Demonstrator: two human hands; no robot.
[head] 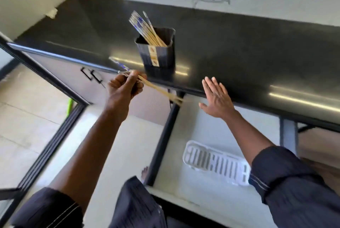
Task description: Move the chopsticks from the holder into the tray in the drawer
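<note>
A dark ribbed holder point(158, 51) stands near the front edge of the black counter, with several blue-topped wooden chopsticks point(145, 28) leaning out of it to the left. My left hand point(125, 87) grips a few chopsticks point(160, 90) in front of the counter edge, their tips pointing right and down toward the open drawer point(207, 130). A white slotted tray point(217, 163) lies in the drawer, and I cannot make out anything in it. My right hand point(217, 98) hovers open, fingers spread, over the back of the drawer by the counter edge.
The black counter point(239, 43) runs along a white marbled wall. The drawer has a dark frame rail point(161, 146) on its left side. A cabinet door with a black handle point(92, 76) sits to the left, above a tiled floor. My foot point(145, 172) shows below.
</note>
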